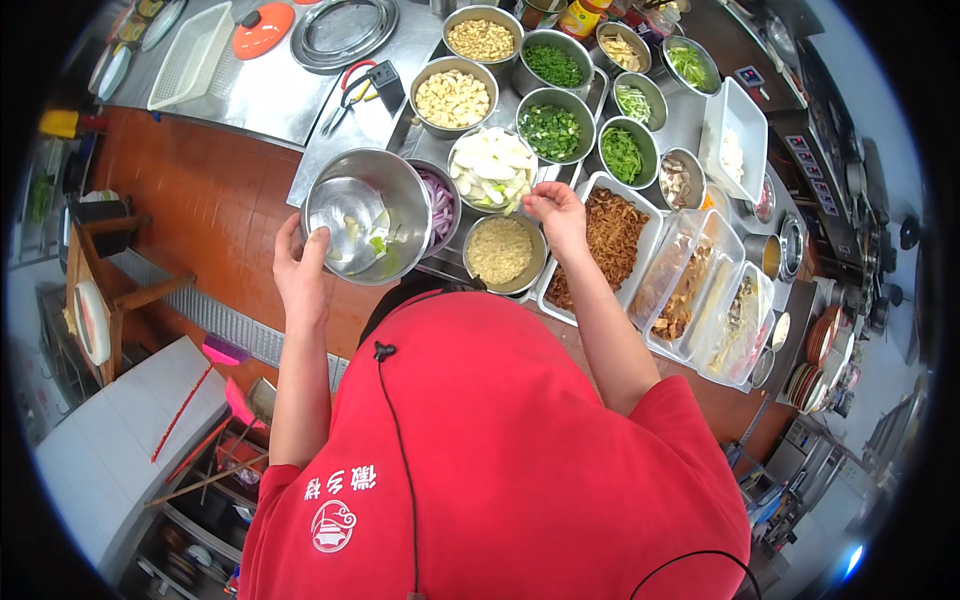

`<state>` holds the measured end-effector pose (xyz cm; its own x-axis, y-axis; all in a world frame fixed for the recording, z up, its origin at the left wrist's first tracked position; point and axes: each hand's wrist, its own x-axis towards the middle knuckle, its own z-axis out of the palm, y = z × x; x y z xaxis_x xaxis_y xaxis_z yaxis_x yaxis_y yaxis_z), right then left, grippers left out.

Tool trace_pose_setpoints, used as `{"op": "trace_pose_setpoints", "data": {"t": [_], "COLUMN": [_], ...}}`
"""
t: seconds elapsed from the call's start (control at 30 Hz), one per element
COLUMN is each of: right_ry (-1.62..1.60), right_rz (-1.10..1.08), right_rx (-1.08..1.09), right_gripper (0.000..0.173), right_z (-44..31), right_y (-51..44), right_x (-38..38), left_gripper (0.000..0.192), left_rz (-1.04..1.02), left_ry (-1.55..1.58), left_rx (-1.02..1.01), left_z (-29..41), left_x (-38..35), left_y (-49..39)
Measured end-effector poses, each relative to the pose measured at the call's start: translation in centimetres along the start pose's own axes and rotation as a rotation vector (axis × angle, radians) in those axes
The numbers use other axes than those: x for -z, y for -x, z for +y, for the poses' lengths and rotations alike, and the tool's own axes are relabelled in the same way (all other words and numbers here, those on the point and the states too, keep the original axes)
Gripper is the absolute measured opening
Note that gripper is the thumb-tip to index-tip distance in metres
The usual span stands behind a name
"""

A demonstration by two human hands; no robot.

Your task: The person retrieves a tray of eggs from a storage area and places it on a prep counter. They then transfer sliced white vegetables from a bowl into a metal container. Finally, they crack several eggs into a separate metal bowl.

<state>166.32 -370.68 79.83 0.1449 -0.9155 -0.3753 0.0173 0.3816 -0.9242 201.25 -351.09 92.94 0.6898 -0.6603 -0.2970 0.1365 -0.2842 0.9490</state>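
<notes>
A steel bowl (341, 187) is tilted in my left hand (301, 274), the fingers and thumb gripping its rim; a few green and pale pieces lie inside. My right hand (556, 217) is at the lower right rim of a round pot of sliced white vegetable (491, 161), the fingertips pinched at a pale green piece. Just below stands a pot of minced pale food (500, 251). Purple onion slices (437, 206) fill a pot partly hidden behind the steel bowl. Right of my right hand, shredded brown food (611, 225) fills a white tray.
Pots of chopped garlic cloves (452, 99), green onion (550, 131) and other cut greens (622, 155) crowd the steel counter. Clear plastic containers (679, 277) stand at the right. A white basket (193, 60), an orange lid (262, 30) and tools (352, 90) lie at the upper left.
</notes>
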Motion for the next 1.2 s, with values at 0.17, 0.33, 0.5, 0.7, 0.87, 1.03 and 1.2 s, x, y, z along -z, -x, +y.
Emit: {"op": "trace_pose_setpoints", "data": {"t": [0.17, 0.33, 0.5, 0.7, 0.87, 1.03, 1.2], "right_ry": [0.004, 0.255, 1.221, 1.653, 1.606, 1.379, 0.855], "right_rz": [-0.054, 0.025, -0.243, -0.355, -0.344, -0.273, -0.017], "right_rx": [0.029, 0.143, 0.458, 0.367, 0.39, 0.362, 0.336], "right_gripper": [0.023, 0.023, 0.016, 0.019, 0.018, 0.015, 0.02], "right_z": [1.4, 1.9, 3.9, 8.1, 8.4, 3.4, -3.3], "right_y": [0.3, 1.9, 4.1, 2.9, 2.2, 4.0, 2.3], "right_x": [-1.2, -0.4, -0.2, -2.5, -2.6, -2.0, -1.8], "left_gripper": [0.063, 0.064, 0.064, 0.064, 0.064, 0.063, 0.064], "left_rz": [-0.007, -0.009, 0.008, 0.014, 0.035, 0.047, 0.034], "left_ry": [-0.028, -0.006, 0.057, 0.045, 0.032, 0.041, 0.063], "left_rx": [-0.023, -0.027, 0.003, 0.026, -0.019, -0.03, -0.037], "left_z": [-0.5, -0.1, 0.7, 1.1, 1.2, 0.9, 0.6], "left_x": [0.2, 0.2, 0.3, 0.2, 0.3, 0.9, 1.3], "left_y": [-0.7, -0.3, -0.1, 0.1, 0.7, 1.2, 0.8]}}
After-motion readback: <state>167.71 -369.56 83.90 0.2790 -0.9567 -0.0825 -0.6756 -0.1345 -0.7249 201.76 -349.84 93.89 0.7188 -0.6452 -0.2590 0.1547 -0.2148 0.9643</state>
